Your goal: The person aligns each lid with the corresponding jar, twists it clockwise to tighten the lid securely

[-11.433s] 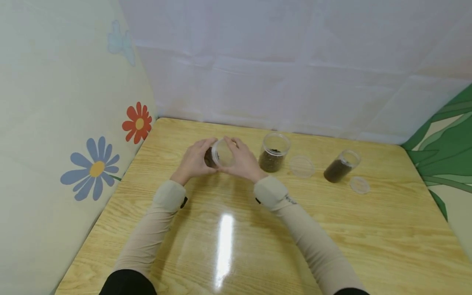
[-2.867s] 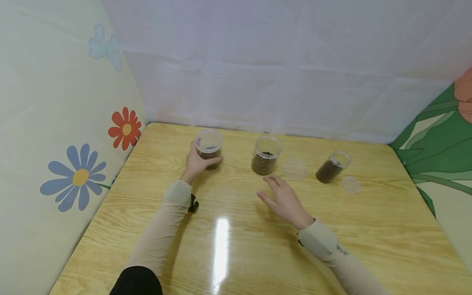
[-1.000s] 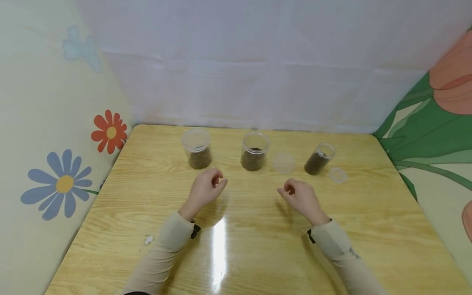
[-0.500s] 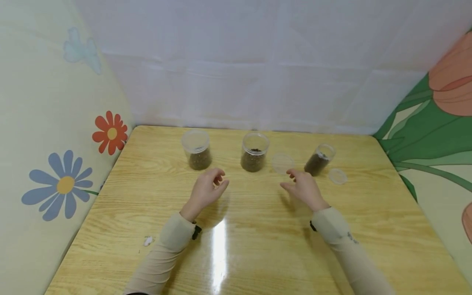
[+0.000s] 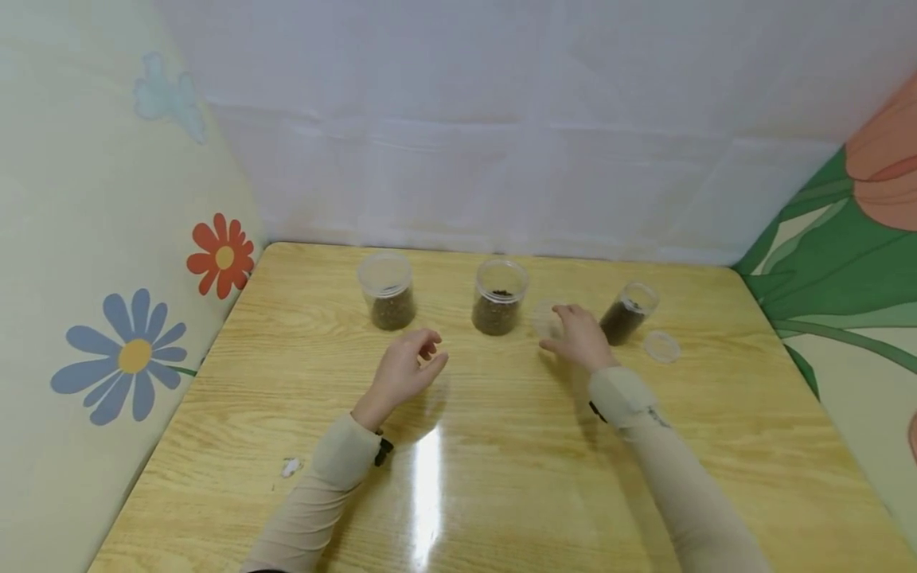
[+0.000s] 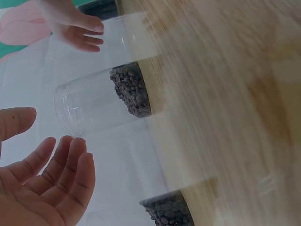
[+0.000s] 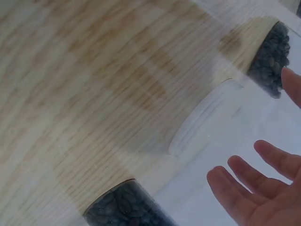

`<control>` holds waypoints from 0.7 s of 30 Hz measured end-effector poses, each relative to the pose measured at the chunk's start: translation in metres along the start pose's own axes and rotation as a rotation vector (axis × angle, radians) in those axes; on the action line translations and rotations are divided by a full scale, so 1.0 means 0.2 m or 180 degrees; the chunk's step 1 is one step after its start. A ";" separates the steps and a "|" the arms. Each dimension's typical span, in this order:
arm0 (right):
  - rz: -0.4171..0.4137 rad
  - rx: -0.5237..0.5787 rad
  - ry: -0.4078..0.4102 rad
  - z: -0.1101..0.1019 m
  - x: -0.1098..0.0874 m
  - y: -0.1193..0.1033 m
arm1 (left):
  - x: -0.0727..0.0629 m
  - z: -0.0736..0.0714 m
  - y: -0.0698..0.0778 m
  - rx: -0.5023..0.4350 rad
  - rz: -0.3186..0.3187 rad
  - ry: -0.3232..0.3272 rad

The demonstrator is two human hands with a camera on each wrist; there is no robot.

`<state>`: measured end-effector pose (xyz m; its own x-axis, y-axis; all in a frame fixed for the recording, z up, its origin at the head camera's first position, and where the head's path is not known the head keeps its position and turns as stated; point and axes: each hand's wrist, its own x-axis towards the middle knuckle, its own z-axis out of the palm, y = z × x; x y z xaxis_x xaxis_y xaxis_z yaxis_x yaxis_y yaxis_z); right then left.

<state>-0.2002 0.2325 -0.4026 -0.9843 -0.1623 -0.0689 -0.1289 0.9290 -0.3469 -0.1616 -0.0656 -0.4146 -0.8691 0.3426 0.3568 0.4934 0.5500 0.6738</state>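
My left hand (image 5: 403, 368) hovers over the table in front of the left jar (image 5: 390, 302). Its fingers are loosely bent and nothing lies between them. Farther right, my right hand (image 5: 579, 338) reaches over the large clear lid (image 5: 546, 318), partly hiding it. In the right wrist view, a gap shows between the spread fingers (image 7: 235, 188) and the lid (image 7: 188, 125). The clear middle jar (image 5: 497, 306) holds dark beans, and its top looks uncovered. A whitish cover seems to close the left jar, which also holds dark beans.
A narrower jar (image 5: 623, 318) with dark contents stands just right of my right hand. A small clear lid (image 5: 662, 347) lies beside it. White cloth (image 5: 458, 159) hangs behind the wooden table (image 5: 501, 477). A small white mark (image 5: 290, 467) shows near the left sleeve.
Earlier, both hands held the left jar; the left hand has since let go and drawn back toward me. Over the last second the right hand has moved forward over the large lid, its fingers opening.
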 end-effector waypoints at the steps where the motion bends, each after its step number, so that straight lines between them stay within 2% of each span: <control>1: 0.0005 -0.0005 -0.0004 0.00 0.01 0.00 | 0.00 0.00 0.00 0.0005 -0.0017 -0.0016; 6: 0.0035 -0.0106 -0.0066 0.02 0.08 0.02 | 0.02 0.00 0.00 0.0019 -0.0090 -0.0064; 13: 0.0084 -0.0227 -0.0353 0.03 0.15 0.02 | 0.03 0.01 -0.01 -0.0007 -0.0066 -0.0102; 21: 0.0128 -0.0190 -0.0598 0.02 0.19 0.00 | 0.04 0.02 -0.03 -0.0050 -0.0091 -0.0161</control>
<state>-0.2368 0.2250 -0.4093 -0.9498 -0.1788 -0.2568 -0.1025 0.9532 -0.2845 -0.1707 -0.0632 -0.4178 -0.8797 0.3651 0.3046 0.4676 0.5483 0.6933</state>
